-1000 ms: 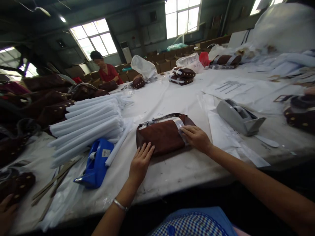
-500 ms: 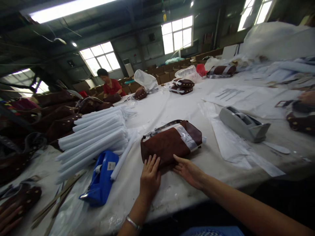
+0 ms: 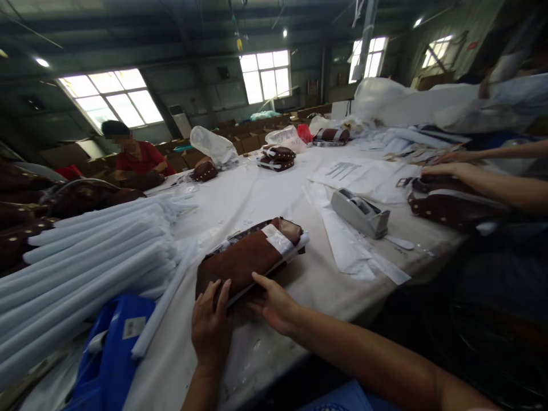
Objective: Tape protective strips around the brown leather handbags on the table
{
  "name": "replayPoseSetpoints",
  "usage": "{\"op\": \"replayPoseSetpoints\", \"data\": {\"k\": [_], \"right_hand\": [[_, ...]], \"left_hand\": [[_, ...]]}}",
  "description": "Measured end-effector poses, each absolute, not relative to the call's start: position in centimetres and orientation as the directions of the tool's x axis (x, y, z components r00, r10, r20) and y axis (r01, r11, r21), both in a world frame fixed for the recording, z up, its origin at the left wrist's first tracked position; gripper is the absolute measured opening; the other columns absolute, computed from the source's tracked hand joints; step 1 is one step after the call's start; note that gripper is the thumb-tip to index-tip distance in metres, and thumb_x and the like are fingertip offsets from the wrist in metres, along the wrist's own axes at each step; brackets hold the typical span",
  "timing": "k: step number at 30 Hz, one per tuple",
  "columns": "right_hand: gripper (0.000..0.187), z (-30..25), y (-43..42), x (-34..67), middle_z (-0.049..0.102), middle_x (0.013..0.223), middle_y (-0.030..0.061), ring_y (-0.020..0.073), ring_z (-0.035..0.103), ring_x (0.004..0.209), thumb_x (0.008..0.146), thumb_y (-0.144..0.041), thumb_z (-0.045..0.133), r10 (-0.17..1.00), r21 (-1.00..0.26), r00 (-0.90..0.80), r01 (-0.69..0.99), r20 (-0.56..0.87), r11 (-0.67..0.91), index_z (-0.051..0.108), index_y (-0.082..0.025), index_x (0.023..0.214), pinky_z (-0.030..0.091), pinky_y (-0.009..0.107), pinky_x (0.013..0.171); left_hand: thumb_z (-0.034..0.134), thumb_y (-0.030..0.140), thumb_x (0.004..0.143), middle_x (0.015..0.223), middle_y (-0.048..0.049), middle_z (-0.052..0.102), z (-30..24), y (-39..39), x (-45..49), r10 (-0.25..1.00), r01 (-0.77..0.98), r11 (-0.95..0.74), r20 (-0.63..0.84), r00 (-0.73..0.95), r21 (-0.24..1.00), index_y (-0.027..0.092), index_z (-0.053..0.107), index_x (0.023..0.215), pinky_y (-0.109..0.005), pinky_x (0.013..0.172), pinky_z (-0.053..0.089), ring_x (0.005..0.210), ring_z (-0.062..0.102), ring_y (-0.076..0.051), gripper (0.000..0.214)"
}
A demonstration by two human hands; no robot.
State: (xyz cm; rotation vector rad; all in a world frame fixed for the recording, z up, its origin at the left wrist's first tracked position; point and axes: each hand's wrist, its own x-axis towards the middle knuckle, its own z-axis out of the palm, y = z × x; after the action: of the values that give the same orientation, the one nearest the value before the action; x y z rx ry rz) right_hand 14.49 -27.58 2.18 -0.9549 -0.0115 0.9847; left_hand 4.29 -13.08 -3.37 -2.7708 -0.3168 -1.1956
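Observation:
A brown suede bag (image 3: 248,257) lies on the white table (image 3: 240,200) in front of me, with a white foam strip taped round its right end. My left hand (image 3: 210,328) rests flat on the bag's near left corner, fingers stretched out. My right hand (image 3: 274,302) grips the bag's near edge from below, thumb on top, fingers tucked under and lifting it slightly.
A blue tape dispenser (image 3: 109,357) sits at my left, beside a pile of white foam rolls (image 3: 85,251). A grey tape dispenser (image 3: 359,212) stands to the right on white sheets. Another person's hands (image 3: 449,165) hold a studded brown bag (image 3: 445,202) at right. A person in red (image 3: 137,157) sits far left.
My right hand slid from the taped right end of the bag to its near edge. My left hand stayed on the near left corner. The camera swung to the right.

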Motion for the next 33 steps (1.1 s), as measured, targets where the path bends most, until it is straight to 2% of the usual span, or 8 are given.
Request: {"op": "replayPoseSetpoints", "data": {"k": [3, 5, 7, 9, 14, 21, 26, 33], "right_hand": [[0.03, 2.9, -31.6, 16.1, 0.077, 0.095, 0.0041, 0.0237, 0.074, 0.091, 0.084, -0.061, 0.065, 0.806, -0.874, 0.525, -0.486, -0.274, 0.02, 0.074, -0.033, 0.089, 0.06, 0.038, 0.083], [0.033, 2.9, -35.7, 18.7, 0.076, 0.102, 0.0084, 0.0238, 0.073, 0.096, 0.088, -0.061, 0.061, 0.791, -0.995, 0.603, -0.085, -0.1, -0.062, 0.076, -0.033, 0.097, 0.059, 0.036, 0.089], [0.032, 2.3, -40.3, 22.4, 0.073, 0.116, 0.0083, 0.0247, 0.067, 0.112, 0.094, -0.054, 0.056, 0.68, -0.886, 0.709, 0.42, 0.185, -0.197, 0.074, -0.033, 0.111, 0.051, 0.036, 0.104], [0.037, 1.0, -44.8, 26.7, 0.068, 0.125, 0.0105, 0.0285, 0.061, 0.121, 0.098, -0.044, 0.049, 0.56, -0.654, 0.743, 0.634, 0.368, -0.412, 0.069, -0.026, 0.123, 0.044, 0.043, 0.112], [0.046, -3.0, -51.5, 34.6, 0.053, 0.146, 0.0187, 0.0346, 0.041, 0.141, 0.093, -0.027, 0.047, 0.496, -0.365, 0.786, 0.613, 0.369, -0.701, 0.061, -0.009, 0.133, 0.032, 0.053, 0.119], [0.035, -3.7, -51.6, 36.4, 0.07, 0.119, 0.0177, 0.0358, 0.063, 0.116, 0.095, -0.035, 0.046, 0.45, -0.46, 0.821, 0.571, 0.353, -0.68, 0.075, -0.019, 0.104, 0.047, 0.054, 0.104], [0.028, -1.1, -50.1, 35.2, 0.07, 0.122, 0.0133, 0.0347, 0.058, 0.122, 0.097, -0.036, 0.05, 0.459, -0.51, 0.784, 0.621, 0.419, -0.595, 0.076, -0.025, 0.1, 0.038, 0.053, 0.113], [0.016, 1.4, -46.5, 24.7, 0.076, 0.111, 0.003, 0.0273, 0.069, 0.107, 0.09, -0.035, 0.064, 0.74, -0.719, 0.632, 0.624, 0.232, -0.307, 0.079, -0.031, 0.093, 0.053, 0.042, 0.099]], "left_hand": [[0.055, 0.01, 0.091, 0.143, -0.0094, 0.057, -2.7, -12.4, 4.1, 0.142, 0.224, -0.974, 0.715, 0.685, -0.021, 0.035, 0.03, 0.155, -0.045, 0.11, 0.047, 0.13, 0.057, -0.028, 0.073], [0.054, 0.01, 0.091, 0.145, -0.0081, 0.056, -2.4, -12.5, 4.1, 0.164, 0.235, -0.972, 0.715, 0.679, 0.0, 0.035, 0.03, 0.155, -0.044, 0.109, 0.048, 0.129, 0.058, -0.027, 0.073], [0.055, 0.01, 0.09, 0.145, -0.0066, 0.057, -2.1, -12.8, 4.2, 0.179, 0.241, -0.97, 0.728, 0.662, 0.019, 0.036, 0.031, 0.155, -0.042, 0.107, 0.049, 0.127, 0.06, -0.027, 0.073], [0.057, 0.011, 0.09, 0.145, -0.0049, 0.058, -1.8, -13.2, 4.5, 0.19, 0.248, -0.968, 0.743, 0.642, 0.034, 0.036, 0.033, 0.154, -0.039, 0.103, 0.051, 0.123, 0.063, -0.026, 0.073], [0.062, 0.016, 0.089, 0.142, -0.0016, 0.06, -1.0, -13.7, 5.2, 0.241, 0.311, -0.949, 0.762, 0.601, 0.056, 0.035, 0.037, 0.152, -0.033, 0.089, 0.054, 0.114, 0.068, -0.025, 0.071], [0.063, 0.015, 0.088, 0.14, 0.0, 0.062, -0.8, -13.9, 5.1, 0.26, 0.338, -0.939, 0.769, 0.584, 0.061, 0.035, 0.041, 0.15, -0.032, 0.087, 0.054, 0.112, 0.068, -0.024, 0.07], [0.062, 0.015, 0.088, 0.141, 0.0, 0.061, -0.8, -14.3, 5.3, 0.259, 0.341, -0.939, 0.758, 0.599, 0.051, 0.034, 0.042, 0.15, -0.033, 0.09, 0.054, 0.113, 0.068, -0.024, 0.068], [0.063, 0.014, 0.087, 0.14, 0.0003, 0.062, -0.8, -14.3, 5.4, 0.285, 0.362, -0.929, 0.767, 0.574, 0.075, 0.034, 0.043, 0.149, -0.033, 0.088, 0.054, 0.111, 0.068, -0.025, 0.069]]}}
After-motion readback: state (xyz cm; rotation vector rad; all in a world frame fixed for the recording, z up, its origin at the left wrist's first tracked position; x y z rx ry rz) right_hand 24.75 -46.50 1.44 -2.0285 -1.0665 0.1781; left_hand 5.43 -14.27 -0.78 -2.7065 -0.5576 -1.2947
